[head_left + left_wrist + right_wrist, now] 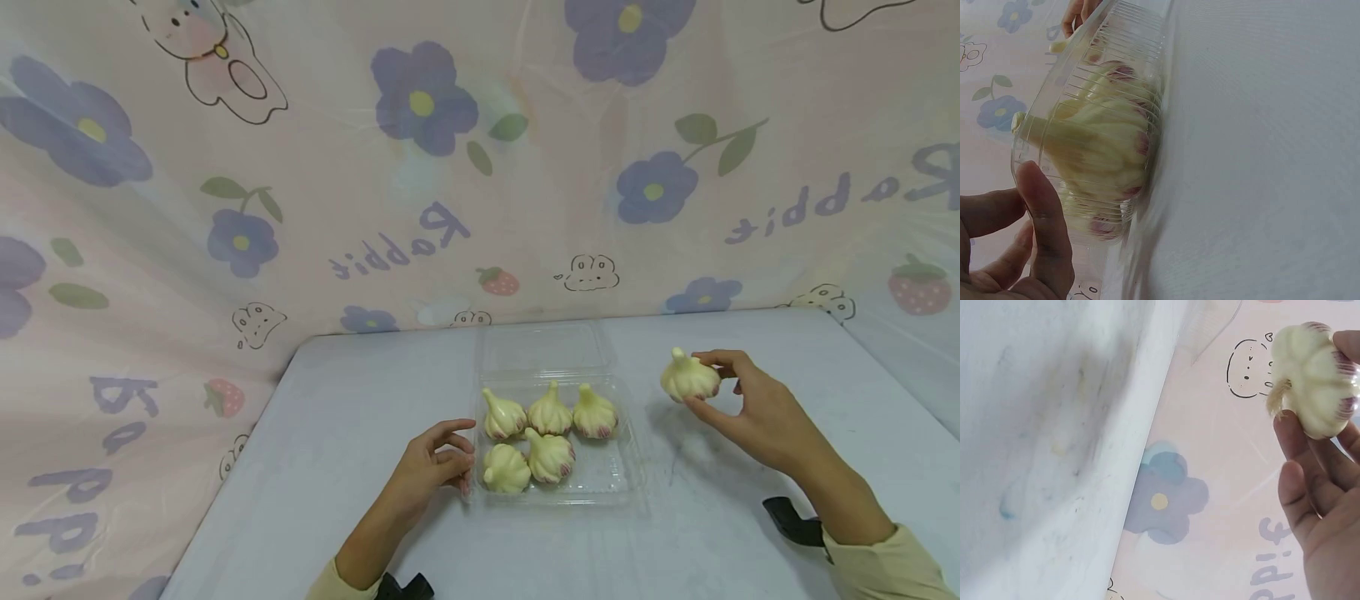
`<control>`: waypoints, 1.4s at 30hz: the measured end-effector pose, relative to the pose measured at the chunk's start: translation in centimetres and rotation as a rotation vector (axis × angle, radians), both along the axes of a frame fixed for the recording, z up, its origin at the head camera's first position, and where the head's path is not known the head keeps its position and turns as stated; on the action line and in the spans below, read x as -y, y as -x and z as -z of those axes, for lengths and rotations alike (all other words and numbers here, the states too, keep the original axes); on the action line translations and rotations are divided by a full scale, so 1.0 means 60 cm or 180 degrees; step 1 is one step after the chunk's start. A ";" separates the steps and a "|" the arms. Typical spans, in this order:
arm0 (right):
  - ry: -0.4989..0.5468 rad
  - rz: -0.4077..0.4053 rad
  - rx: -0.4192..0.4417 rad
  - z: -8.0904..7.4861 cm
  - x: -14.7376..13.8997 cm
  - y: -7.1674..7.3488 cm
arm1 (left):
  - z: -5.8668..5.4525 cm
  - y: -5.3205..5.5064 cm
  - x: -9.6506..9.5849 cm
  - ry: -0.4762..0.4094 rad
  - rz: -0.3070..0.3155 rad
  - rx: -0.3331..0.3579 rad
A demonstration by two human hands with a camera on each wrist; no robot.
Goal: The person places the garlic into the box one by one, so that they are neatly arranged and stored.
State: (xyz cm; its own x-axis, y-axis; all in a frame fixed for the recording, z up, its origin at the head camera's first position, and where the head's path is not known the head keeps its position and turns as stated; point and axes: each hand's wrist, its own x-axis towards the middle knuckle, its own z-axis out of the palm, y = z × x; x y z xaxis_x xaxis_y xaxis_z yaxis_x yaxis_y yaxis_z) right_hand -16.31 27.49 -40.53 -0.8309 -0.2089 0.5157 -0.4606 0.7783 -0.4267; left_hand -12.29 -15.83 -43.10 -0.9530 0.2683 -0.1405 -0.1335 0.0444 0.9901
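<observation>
In the head view a clear plastic clamshell box (603,475) lies with its lid (543,346) folded back. Several garlic bulbs sit inside: three along the far row and two nearer, one of them a front-left bulb (506,468). My left hand (431,467) pinches the box's left rim, the thumb (1044,215) lying against the outer side in the left wrist view. To the right of the box, my right hand (765,412) holds another garlic bulb (688,377) above the table between thumb and fingers. The right wrist view shows this bulb's root tuft.
A white-covered table (360,392) carries the box. Behind it and to the left hangs a pink cloth (315,167) printed with flowers and rabbits. Black straps (793,521) sit at both wrists.
</observation>
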 end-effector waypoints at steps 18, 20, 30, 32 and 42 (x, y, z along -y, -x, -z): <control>-0.0044 -0.0211 0.0015 -0.005 0.026 -0.017 | 0.000 -0.001 0.000 0.0002 -0.0017 -0.0004; -0.0055 -0.0237 -0.0004 -0.004 0.030 -0.017 | 0.000 0.000 0.000 -0.0005 -0.0015 -0.0004; 0.0079 -0.0407 0.0091 -0.004 0.056 -0.028 | -0.001 -0.001 0.000 -0.0020 0.0004 0.0008; 0.0150 -0.0460 0.0095 -0.006 0.062 -0.031 | -0.002 -0.001 0.000 -0.0022 0.0006 0.0005; 0.0152 -0.0656 0.0029 -0.006 0.083 -0.041 | -0.002 -0.001 0.000 -0.0027 0.0017 0.0002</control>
